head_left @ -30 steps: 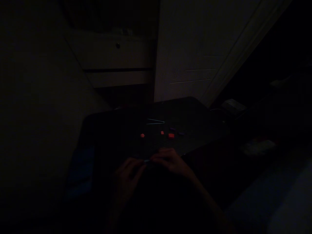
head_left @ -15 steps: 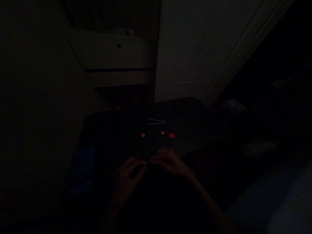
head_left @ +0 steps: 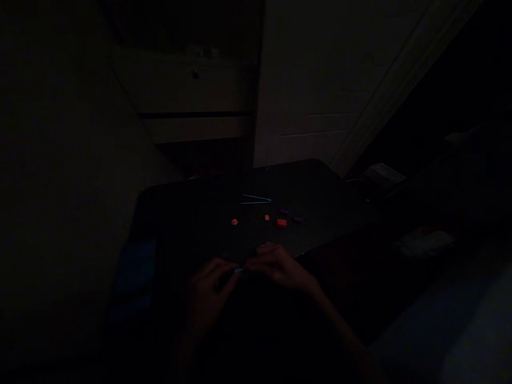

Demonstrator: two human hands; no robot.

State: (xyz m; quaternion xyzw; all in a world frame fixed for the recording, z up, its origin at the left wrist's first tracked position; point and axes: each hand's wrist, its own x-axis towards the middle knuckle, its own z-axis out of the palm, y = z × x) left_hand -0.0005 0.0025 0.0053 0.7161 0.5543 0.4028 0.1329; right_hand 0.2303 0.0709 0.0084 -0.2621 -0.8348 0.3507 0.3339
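The scene is very dark. Between the thumb and fingers of my left hand is a small light-blue piece, too dim to name more exactly. My right hand is closed, its fingertips meeting the right end of that piece. Both hands are low over the near part of the black table. Beyond them lie a red block, a small pink block and a pink, uneven-edged piece. Two dark purple pieces, one nearer and one farther, lie by the red block.
Thin V-shaped tweezers lie farther back on the black table. A blue flat object is at the left edge. Behind stand a drawer unit and a pale panel. A box sits at the right.
The picture has grown dimmer. The light-blue piece has shifted slightly downward between my fingers; my hands have hardly moved, and the pieces on the table lie as before.
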